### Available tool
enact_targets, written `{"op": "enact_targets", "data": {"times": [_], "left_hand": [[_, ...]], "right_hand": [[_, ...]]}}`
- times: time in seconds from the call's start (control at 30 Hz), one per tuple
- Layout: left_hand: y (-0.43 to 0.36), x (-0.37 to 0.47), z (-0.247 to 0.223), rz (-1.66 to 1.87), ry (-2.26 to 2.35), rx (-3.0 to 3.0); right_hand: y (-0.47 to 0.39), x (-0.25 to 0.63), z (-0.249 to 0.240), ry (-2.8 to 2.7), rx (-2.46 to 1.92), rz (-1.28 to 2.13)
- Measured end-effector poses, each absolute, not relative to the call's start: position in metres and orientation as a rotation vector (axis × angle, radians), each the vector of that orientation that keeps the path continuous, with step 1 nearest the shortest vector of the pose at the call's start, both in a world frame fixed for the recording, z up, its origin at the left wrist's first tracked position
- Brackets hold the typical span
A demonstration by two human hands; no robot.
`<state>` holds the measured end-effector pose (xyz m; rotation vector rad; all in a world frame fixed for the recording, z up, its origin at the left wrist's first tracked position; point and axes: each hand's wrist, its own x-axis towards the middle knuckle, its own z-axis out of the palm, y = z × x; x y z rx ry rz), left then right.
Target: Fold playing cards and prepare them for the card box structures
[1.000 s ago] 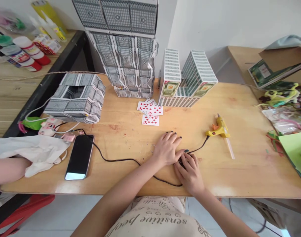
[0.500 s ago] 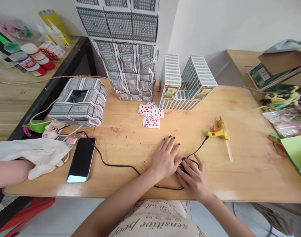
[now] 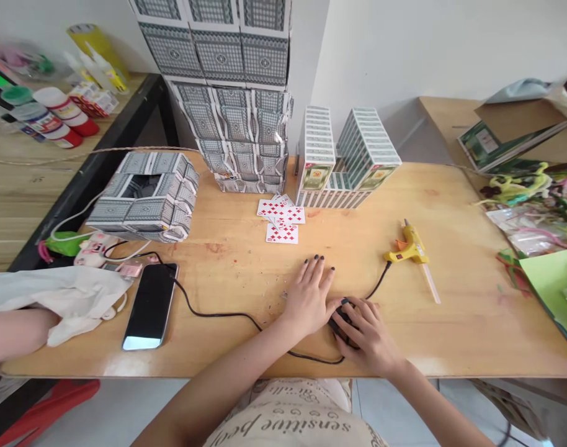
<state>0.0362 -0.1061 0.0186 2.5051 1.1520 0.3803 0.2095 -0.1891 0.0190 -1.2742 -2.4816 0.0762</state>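
While left hand point(image 3: 306, 301) lies flat, fingers spread, right hand point(image 3: 370, 335) drapes parted fingers over bunched black plastic cable point(image 3: 337, 327), grip unclear.
Likely light, springy; pinch bundle's sides.

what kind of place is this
Likely a craft workspace: a yellow glue gun lies on the wooden table, with a tall playing-card tower at its far side.

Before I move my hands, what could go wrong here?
The black cord crosses a corner of the phone, so a tug might shift the phone. Black cord also runs from your right hand to the yellow glue gun; pulling there could drag it.
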Motion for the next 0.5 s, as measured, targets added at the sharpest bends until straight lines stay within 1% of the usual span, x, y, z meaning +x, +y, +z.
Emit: {"op": "enact_targets", "data": {"times": [0.2, 0.5], "left_hand": [[-0.095, 0.037, 0.02, 0.438, 1.023, 2.482], [-0.091, 0.037, 0.021, 0.476, 1.015, 2.448]], "right_hand": [[-0.188, 0.204, 0.027, -2.432, -1.305, 0.092], [-0.194, 0.204, 0.015, -2.373, -1.313, 0.036]]}}
